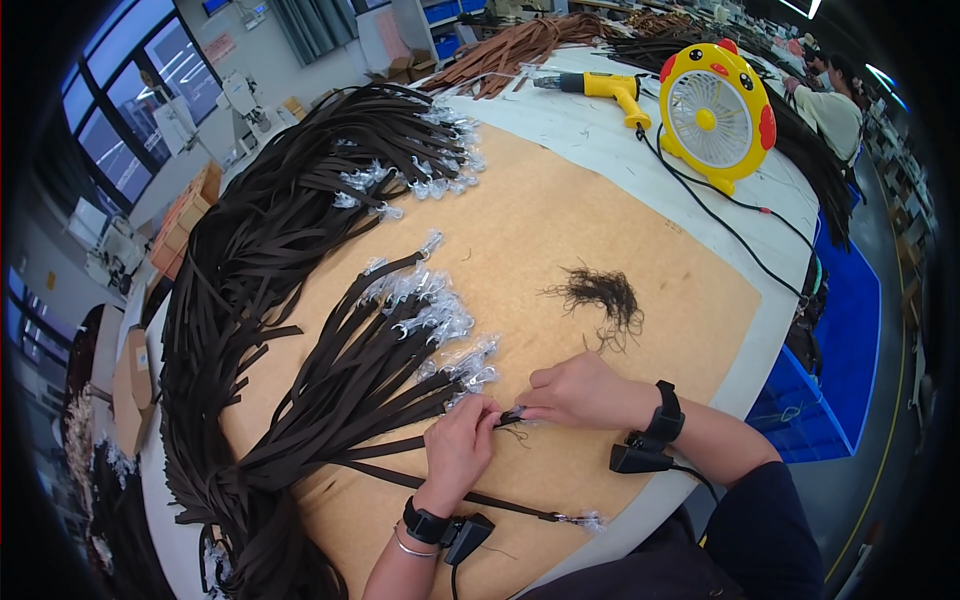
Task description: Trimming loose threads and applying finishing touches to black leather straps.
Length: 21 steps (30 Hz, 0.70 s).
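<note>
My left hand (458,445) pinches a dark brown strap (393,449) near one end. Close beside it, my right hand (575,395) is closed at that same end, where a small pale fitting (514,413) and loose threads show; the fingertips partly hide it. A fan of straps (350,360) lies left of my hands, with clasps in clear wrapping (430,310) at their ends. Another strap with a wrapped clasp (580,520) lies below my hands. A tangle of dark thread scraps (605,295) rests beyond my right hand on the tan sheet (680,320).
A long pile of straps (240,230) lines the left. At the back are a yellow heat gun (605,88), a yellow fan (710,120) with cords, and reddish-brown straps (500,55). A blue bin (850,350) stands at the right edge. Co-workers (830,120) work farther back.
</note>
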{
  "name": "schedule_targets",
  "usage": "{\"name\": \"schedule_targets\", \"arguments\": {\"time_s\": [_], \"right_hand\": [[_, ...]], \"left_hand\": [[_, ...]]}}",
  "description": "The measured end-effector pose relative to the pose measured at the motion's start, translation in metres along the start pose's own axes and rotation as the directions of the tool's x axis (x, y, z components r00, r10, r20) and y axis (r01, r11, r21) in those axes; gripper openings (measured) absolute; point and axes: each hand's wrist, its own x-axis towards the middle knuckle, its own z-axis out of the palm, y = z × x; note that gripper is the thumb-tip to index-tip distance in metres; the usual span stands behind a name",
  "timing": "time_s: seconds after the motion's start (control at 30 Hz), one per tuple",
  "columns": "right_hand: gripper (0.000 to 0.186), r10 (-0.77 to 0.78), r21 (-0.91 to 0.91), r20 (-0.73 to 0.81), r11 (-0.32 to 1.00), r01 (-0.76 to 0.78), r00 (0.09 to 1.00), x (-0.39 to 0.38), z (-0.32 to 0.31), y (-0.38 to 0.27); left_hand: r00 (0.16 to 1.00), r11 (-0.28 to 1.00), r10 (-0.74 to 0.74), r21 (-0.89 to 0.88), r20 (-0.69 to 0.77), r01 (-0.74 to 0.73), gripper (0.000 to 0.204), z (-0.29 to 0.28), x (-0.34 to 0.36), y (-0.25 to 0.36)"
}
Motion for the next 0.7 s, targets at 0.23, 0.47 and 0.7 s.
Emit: {"name": "schedule_targets", "arguments": {"time_s": [0.23, 0.47, 0.7], "right_hand": [[0.020, -0.006, -0.007, 0.049, 1.000, 0.006, 0.999, 0.005, -0.003, -0.006], [0.022, 0.038, 0.049, 0.049, 0.998, -0.040, 0.998, 0.004, 0.001, -0.007], [0.034, 0.303, 0.140, 0.208, 0.932, -0.335, 0.930, 0.003, 0.000, -0.001]], "left_hand": [[1.000, 0.999, 0.013, 0.030, -0.015, -0.013, 0.007, 0.002, 0.000, -0.001], [0.999, 0.999, -0.032, 0.000, -0.034, 0.032, 0.006, 0.004, 0.006, -0.008], [0.990, 0.992, -0.048, -0.121, -0.133, 0.032, 0.030, -0.009, 0.012, -0.011]]}}
